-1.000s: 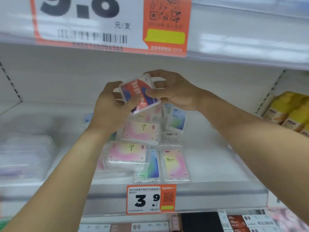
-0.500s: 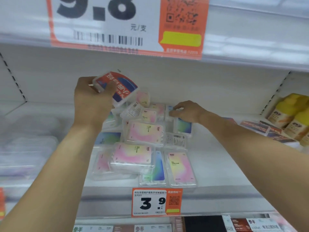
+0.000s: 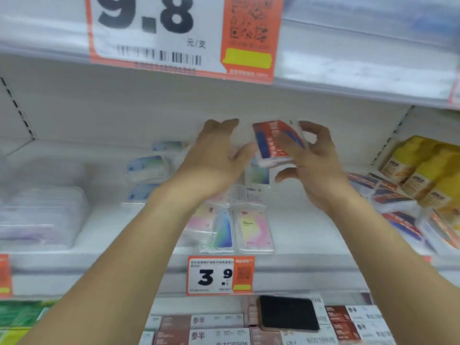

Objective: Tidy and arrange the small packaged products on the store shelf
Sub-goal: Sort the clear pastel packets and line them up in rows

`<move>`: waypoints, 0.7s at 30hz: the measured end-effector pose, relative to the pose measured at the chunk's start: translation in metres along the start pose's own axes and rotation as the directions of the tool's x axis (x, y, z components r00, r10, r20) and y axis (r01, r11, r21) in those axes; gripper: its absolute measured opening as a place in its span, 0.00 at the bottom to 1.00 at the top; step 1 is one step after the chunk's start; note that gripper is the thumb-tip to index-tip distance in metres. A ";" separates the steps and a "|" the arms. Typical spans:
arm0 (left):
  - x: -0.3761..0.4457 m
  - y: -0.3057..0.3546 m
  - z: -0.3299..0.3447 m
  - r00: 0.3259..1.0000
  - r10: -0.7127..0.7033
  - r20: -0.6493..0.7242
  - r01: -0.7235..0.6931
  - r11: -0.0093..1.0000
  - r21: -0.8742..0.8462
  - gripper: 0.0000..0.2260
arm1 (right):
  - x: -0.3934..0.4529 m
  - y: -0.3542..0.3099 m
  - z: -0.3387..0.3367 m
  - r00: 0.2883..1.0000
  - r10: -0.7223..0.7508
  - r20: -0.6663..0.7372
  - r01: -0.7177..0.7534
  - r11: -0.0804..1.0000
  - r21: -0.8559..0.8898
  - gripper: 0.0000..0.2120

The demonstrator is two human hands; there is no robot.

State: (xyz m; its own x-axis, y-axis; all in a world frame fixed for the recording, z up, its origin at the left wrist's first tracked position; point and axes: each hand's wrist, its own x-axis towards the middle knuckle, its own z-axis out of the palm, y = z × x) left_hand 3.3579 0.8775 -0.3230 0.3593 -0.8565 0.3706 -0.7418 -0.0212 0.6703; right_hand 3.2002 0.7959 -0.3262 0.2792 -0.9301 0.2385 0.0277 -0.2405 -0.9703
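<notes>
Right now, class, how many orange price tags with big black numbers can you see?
2. One price tag reading 9.8 is on the shelf edge above the hands; the other price tag reading 3.9 is on the edge below the packets. Orange slivers at the frame edges may be more.

small packs (image 3: 254, 230): clear glossy plastic over pastel printed card. red-blue pack (image 3: 275, 143): same shiny plastic wrap. shelf (image 3: 311, 232): smooth white painted metal, slight sheen. price tag (image 3: 220, 275): matt paper behind clear plastic strip. yellow boxes (image 3: 428, 170): smooth printed cardboard. phone (image 3: 288, 316): glossy black.
</notes>
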 end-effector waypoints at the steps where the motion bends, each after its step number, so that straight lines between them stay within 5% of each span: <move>1: -0.004 0.008 0.008 0.998 0.054 0.041 -0.053 0.998 -0.018 0.25 | -0.004 -0.002 -0.019 0.990 -0.044 -0.131 0.038 0.998 -0.048 0.22; 5: -0.026 0.036 0.065 0.881 0.339 0.330 -0.344 0.938 -0.043 0.23 | -0.022 0.015 -0.105 0.901 -0.108 -0.420 0.005 0.971 -0.239 0.16; 9: -0.031 0.039 0.115 0.828 0.285 0.484 -0.353 0.934 0.054 0.25 | -0.037 0.023 -0.156 0.894 0.057 -0.444 -0.111 0.989 -0.095 0.23; 13: -0.023 0.041 0.138 0.826 0.155 0.541 -0.348 0.896 0.275 0.24 | -0.038 0.021 -0.181 0.839 -0.304 -0.451 -0.023 0.808 -0.588 0.21; 15: -0.021 0.045 0.142 0.825 0.138 0.548 -0.317 0.916 0.247 0.23 | -0.028 0.033 -0.195 0.864 -0.300 -0.405 -0.122 0.656 -0.745 0.21; 18: -0.016 0.049 0.134 0.885 0.181 0.429 -0.271 0.949 0.160 0.19 | -0.014 0.057 -0.215 0.914 -0.004 -0.406 -0.375 0.374 -0.848 0.29; 21: -0.016 0.044 0.106 0.957 0.184 0.225 -0.212 0.971 0.109 0.17 | -0.019 0.060 -0.220 0.923 0.117 -0.366 -0.383 0.353 -0.854 0.25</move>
State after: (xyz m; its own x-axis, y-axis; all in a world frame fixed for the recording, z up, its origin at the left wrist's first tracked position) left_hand 3.2594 0.8357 -0.3681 0.0796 -0.9396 0.3329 -0.8584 0.1052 0.5021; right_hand 2.9854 0.7383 -0.3803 -0.0900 -0.9885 0.1216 -0.9166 0.0344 -0.3982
